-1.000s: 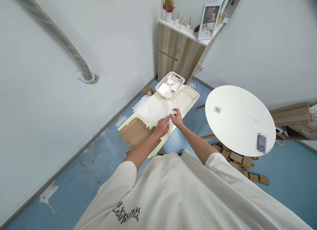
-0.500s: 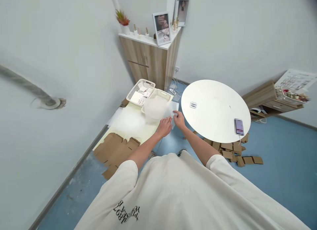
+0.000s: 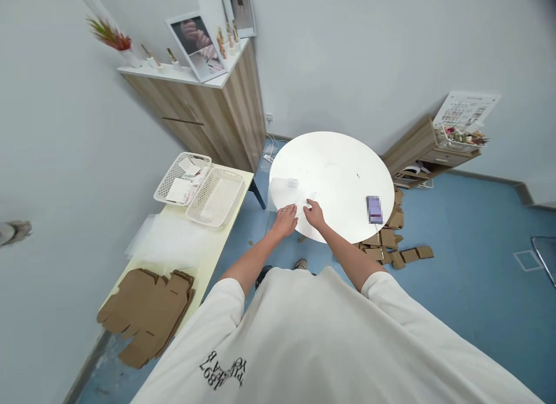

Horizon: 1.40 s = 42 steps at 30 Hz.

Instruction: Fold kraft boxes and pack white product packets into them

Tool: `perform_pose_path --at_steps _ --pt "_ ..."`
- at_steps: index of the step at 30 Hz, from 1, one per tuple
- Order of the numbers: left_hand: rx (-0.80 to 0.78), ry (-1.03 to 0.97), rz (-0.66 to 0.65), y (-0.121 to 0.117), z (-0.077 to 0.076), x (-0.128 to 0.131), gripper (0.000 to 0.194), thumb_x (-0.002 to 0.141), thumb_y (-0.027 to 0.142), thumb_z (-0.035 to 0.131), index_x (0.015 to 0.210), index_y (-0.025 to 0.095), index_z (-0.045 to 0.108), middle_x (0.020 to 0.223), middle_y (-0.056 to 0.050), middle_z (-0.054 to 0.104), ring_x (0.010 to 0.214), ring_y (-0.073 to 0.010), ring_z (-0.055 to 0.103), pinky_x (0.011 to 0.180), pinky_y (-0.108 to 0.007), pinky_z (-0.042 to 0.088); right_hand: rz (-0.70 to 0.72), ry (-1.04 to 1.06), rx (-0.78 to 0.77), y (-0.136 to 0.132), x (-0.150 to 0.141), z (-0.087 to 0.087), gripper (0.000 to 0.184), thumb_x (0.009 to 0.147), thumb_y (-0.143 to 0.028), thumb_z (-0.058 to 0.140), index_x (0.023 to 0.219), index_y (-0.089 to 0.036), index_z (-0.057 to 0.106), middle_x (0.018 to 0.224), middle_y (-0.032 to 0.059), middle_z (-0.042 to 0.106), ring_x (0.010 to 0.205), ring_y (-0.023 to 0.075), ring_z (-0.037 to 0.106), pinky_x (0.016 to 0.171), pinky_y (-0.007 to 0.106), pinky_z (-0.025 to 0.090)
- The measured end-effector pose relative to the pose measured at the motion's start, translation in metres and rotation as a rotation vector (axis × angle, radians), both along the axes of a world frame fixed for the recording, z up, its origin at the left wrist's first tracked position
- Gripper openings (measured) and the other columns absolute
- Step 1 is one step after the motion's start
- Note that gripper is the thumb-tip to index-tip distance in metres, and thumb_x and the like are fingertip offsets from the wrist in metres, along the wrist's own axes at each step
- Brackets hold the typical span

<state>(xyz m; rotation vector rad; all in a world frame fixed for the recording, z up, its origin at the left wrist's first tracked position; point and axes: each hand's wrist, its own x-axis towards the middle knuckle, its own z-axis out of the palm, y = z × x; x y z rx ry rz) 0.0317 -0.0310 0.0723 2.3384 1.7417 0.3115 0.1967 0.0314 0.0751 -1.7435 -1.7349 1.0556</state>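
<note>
A: Where is the translucent sheet (image 3: 283, 190), and how do you have hold of it?

B: It is over the near left edge of the round white bench (image 3: 334, 175); you can't tell whether it rests flat there; your left hand (image 3: 285, 219) has its fingers drawn together on the near edge, gripping it; your right hand (image 3: 314, 214), half curled and just beside, pinches it between thumb and forefinger.

A: And around you?

B: A pixelated purple item (image 3: 374, 210) sits toward that bench's right side; to your left, the long pale bench (image 3: 214, 248) carries a basket (image 3: 163, 185) of white packets (image 3: 180, 190), a second white basket (image 3: 212, 201) touching it, some clear film (image 3: 174, 237) and flat brown cardboard (image 3: 147, 305).
</note>
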Motion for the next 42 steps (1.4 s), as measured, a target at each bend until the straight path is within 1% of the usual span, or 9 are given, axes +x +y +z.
perform_pose_path --at_steps 6,12,18,22,25,28,35,39,42 --pt "-0.016 -0.003 -0.088 0.042 -0.008 0.036 0.056 0.101 0.027 0.038 0.155 0.012 0.037 0.157 -0.017 0.045 0.145 -0.0298 0.041 0.117 -0.047 0.034 -0.068 -0.013 -0.03 0.025 0.043 -0.008 0.05 0.094 -0.03 0.048 0.142 -0.016 0.056 0.141 0.0151 0.056 0.102 0.0218 0.065 0.106 0.04 0.048" --pt "-0.004 -0.023 -0.169 0.105 -0.007 0.055 0.059 0.1 0.026 0.036 0.157 0.011 0.033 0.16 -0.019 0.041 0.146 -0.0306 0.04 0.117 -0.049 0.032 -0.153 -0.014 0.005 0.061 0.064 -0.009 0.05 0.094 -0.03 0.048 0.141 -0.016 0.057 0.137 0.0152 0.058 0.101 0.0219 0.065 0.105 0.041 0.049" --pt "0.046 -0.053 -0.254 0.167 0.008 0.071 0.064 0.1 0.024 0.036 0.161 0.011 0.024 0.162 -0.018 0.037 0.15 -0.0314 0.033 0.121 -0.052 0.025 -0.283 0.001 0.07 0.098 0.071 -0.003 0.055 0.093 -0.029 0.046 0.146 -0.016 0.052 0.135 0.0147 0.056 0.099 0.0204 0.063 0.103 0.04 0.05" --pt "0.078 -0.058 -0.326 0.191 0.023 0.081 0.067 0.099 0.022 0.037 0.163 0.012 0.02 0.165 -0.017 0.031 0.154 -0.0311 0.026 0.125 -0.054 0.016 -0.36 0.013 0.132 0.109 0.076 0.003 0.058 0.095 -0.03 0.042 0.152 -0.019 0.045 0.134 0.0133 0.054 0.102 0.0193 0.062 0.103 0.038 0.05" --pt "0.087 -0.045 -0.389 0.194 0.028 0.089 0.067 0.099 0.021 0.036 0.163 0.011 0.019 0.167 -0.016 0.028 0.156 -0.0304 0.021 0.126 -0.055 0.012 -0.402 0.006 0.143 0.107 0.084 0.004 0.06 0.097 -0.03 0.039 0.156 -0.021 0.038 0.136 0.0129 0.052 0.104 0.0186 0.061 0.103 0.036 0.049" --pt "0.075 -0.021 -0.429 0.188 0.022 0.096 0.067 0.099 0.019 0.036 0.164 0.012 0.02 0.167 -0.015 0.029 0.156 -0.0304 0.021 0.126 -0.056 0.01 -0.414 -0.017 0.113 0.1 0.094 -0.002 0.061 0.097 -0.03 0.037 0.158 -0.021 0.035 0.138 0.0132 0.05 0.105 0.0186 0.061 0.102 0.036 0.05" --pt "-0.07 0.045 -0.377 0.163 -0.023 0.107 0.068 0.097 0.019 0.039 0.163 0.017 0.024 0.164 -0.015 0.035 0.154 -0.031 0.027 0.124 -0.057 0.017 -0.295 -0.096 -0.056 0.082 0.117 -0.032 0.058 0.096 -0.027 0.04 0.153 -0.017 0.043 0.139 0.0155 0.05 0.107 0.0207 0.062 0.105 0.038 0.049" --pt "-0.156 0.047 -0.33 0.159 -0.05 0.11 0.064 0.097 0.021 0.039 0.16 0.015 0.032 0.163 -0.017 0.036 0.153 -0.0321 0.029 0.122 -0.057 0.021 -0.238 -0.106 -0.138 0.077 0.125 -0.049 0.058 0.094 -0.025 0.041 0.151 -0.018 0.046 0.136 0.0137 0.052 0.102 0.0193 0.063 0.102 0.035 0.05" --pt "-0.216 0.054 -0.312 0.159 -0.063 0.111 0.061 0.095 0.021 0.04 0.156 0.015 0.038 0.163 -0.017 0.037 0.151 -0.0321 0.032 0.121 -0.057 0.024 -0.242 -0.12 -0.199 0.074 0.131 -0.057 0.058 0.093 -0.025 0.043 0.151 -0.021 0.047 0.127 0.0113 0.057 0.099 0.0202 0.063 0.097 0.036 0.052"
